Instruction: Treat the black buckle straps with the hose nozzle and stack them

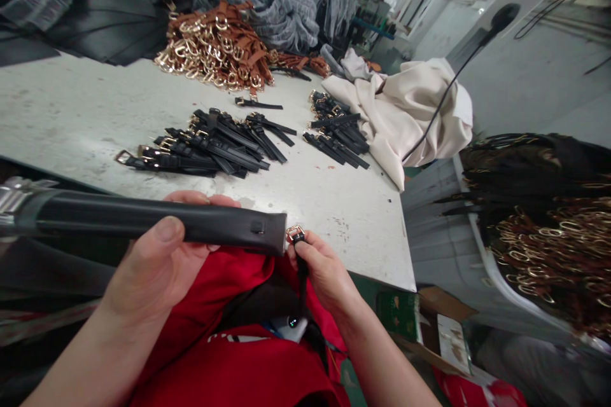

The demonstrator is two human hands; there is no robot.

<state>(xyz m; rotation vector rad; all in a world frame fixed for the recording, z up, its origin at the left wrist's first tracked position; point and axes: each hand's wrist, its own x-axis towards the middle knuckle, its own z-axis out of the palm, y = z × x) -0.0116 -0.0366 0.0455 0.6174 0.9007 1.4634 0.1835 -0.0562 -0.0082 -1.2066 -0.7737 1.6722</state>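
black band (229, 229): end left of grip cut off by frame | small strap (302, 286): end below right hand (324, 273) grip unclear

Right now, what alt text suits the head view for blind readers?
A wide black band in the left hand, beside a thin buckled strap pinched by the right hand. Behind, black straps and brown straps lie on the table.

Leather-look straps, gold-toned metal, worn tabletop.
Wide black strap (191, 222): smooth, matt, faint sheen. Thin black strap (301, 267): matt, with shiny gold-toned metal buckle (294, 232). Brown strap pile (214, 44): glossy gold hardware. Cream cloth (410, 114): soft, matt. Tabletop (71, 114): pale, scuffed, dull.
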